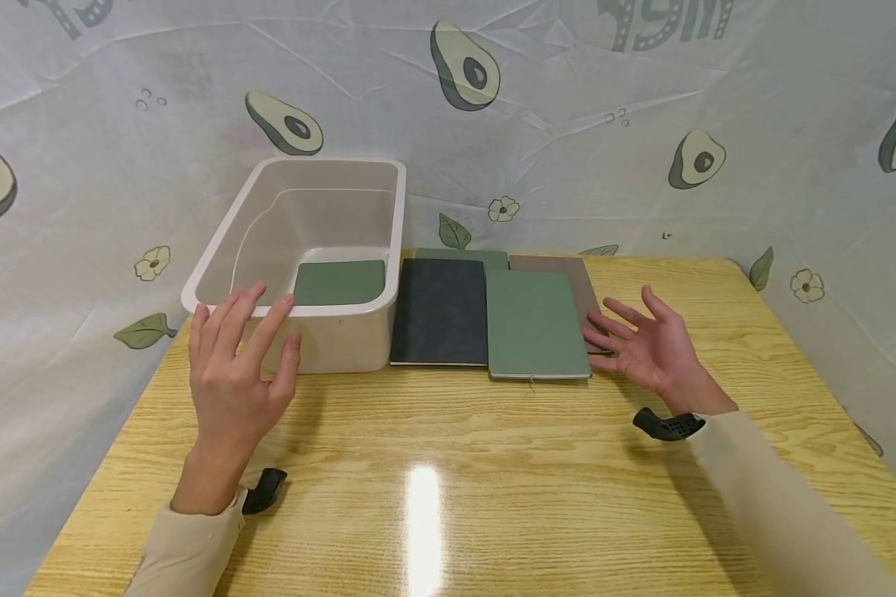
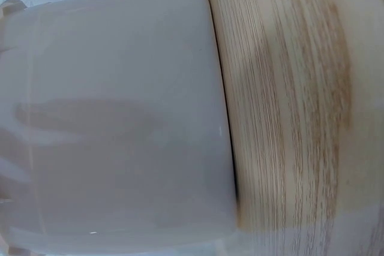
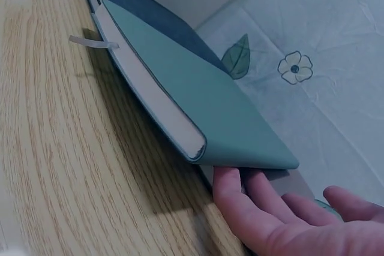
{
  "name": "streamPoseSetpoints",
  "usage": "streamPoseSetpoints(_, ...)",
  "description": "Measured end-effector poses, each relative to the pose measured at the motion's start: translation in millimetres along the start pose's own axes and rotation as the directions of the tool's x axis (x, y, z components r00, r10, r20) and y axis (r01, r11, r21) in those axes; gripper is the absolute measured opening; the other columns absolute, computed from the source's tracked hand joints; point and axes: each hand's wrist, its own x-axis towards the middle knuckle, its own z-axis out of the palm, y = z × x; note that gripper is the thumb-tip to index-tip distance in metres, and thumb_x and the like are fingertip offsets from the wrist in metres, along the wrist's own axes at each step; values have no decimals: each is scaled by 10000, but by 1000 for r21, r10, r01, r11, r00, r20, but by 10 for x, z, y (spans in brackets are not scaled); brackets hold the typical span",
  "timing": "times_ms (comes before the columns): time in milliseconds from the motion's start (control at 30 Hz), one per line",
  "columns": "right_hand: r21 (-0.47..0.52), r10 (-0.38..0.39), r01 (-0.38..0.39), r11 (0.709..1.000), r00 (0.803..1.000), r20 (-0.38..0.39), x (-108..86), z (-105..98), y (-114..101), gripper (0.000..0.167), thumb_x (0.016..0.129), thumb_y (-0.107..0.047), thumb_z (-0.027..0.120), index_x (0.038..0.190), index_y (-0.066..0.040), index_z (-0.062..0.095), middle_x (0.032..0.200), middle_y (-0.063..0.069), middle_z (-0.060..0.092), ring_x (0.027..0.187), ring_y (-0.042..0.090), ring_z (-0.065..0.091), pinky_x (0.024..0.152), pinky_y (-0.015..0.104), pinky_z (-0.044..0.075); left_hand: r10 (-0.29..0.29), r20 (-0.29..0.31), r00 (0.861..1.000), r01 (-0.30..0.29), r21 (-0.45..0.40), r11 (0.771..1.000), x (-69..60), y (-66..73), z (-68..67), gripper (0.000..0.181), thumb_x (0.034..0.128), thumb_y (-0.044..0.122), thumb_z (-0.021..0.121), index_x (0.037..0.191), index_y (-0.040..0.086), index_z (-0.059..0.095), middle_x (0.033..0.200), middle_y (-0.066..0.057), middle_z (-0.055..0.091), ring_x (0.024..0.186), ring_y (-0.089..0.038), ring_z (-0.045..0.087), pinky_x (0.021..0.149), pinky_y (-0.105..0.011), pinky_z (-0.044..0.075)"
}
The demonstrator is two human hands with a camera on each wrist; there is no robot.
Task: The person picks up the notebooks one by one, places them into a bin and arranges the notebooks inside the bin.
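The right hand, palm up with fingers spread, reaches to the right edge of a green notebook; in the right wrist view its fingertips are at the underside of that notebook. Under and beside it lies a brown notebook. A dark notebook lies to the left, with another green one behind. The left hand is over the near rim of a white bin, fingers spread and slightly bent; whether it touches the rim I cannot tell. Inside the bin lies a green notebook.
A wooden table carries everything. Behind it hangs a pale curtain printed with avocados, leaves and flowers. The bin's tall side wall fills much of the left wrist view. A ribbon sticks out from the green notebook's pages.
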Motion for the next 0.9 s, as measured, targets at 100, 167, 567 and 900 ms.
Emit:
streamPoseSetpoints(100,19,15,-15,1000,1000,0,16,5,4,891,1058,-660,379,1704,-297,-117,1808,-7,-144,1683,291,-112,1328,564,-46,0,3,1000,0,0,1000,-2,0,-1,403,911,177,692,1305,133,761,1391,-209,697,1314,-467,602,1239,-669,310)
streamPoseSetpoints(167,13,24,-24,1000,1000,-5,28,6,8,905,1056,-665,381,1705,-279,-117,1810,-2,-133,1684,310,-92,1337,583,115,0,7,1000,0,-1,1000,-3,1,-1,404,913,178,691,1308,132,760,1394,-209,696,1319,-464,600,1240,-669,308)
streamPoseSetpoints(567,-72,66,-70,995,996,-62,165,21,25,951,1055,-679,383,1712,-176,-85,1816,42,-83,1692,298,21,971,403,570,-4,9,1000,4,-5,1000,-12,-5,9,401,915,178,692,1308,135,761,1398,-205,695,1328,-454,597,1241,-670,305)
streamPoseSetpoints(900,-63,89,-93,994,994,-70,203,90,-17,871,1102,-566,398,1713,-104,-18,1286,40,746,1158,215,746,964,408,605,-4,2,1000,4,-2,1000,-11,-7,6,401,912,169,698,1306,133,762,1396,-206,696,1311,-465,600,1244,-665,303)
